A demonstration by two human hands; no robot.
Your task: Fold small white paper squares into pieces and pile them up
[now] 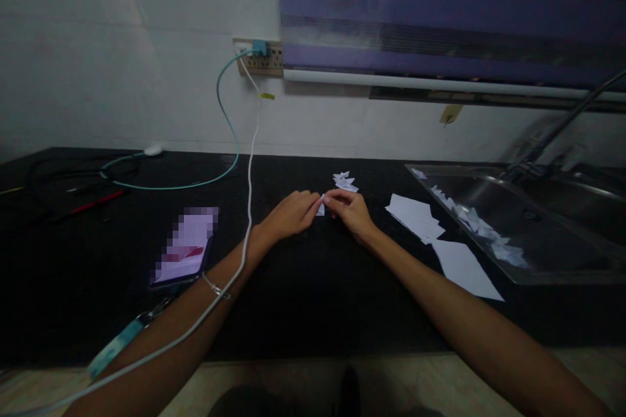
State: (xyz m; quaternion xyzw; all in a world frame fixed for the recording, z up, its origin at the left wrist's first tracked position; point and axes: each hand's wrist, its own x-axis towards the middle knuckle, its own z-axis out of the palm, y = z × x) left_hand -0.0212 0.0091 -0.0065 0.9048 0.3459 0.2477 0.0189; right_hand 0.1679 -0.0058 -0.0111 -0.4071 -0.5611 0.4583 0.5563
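Centrally, white paper (321, 210) between hands (295, 214)

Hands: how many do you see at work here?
2: the left hand and the right hand, on either side of a small folded paper, pinching it. No other hand shows, though some fingers are hidden.

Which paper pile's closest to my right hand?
The small folded pile just beyond your right hand; the flat sheets and sink-edge pieces lie farther right.
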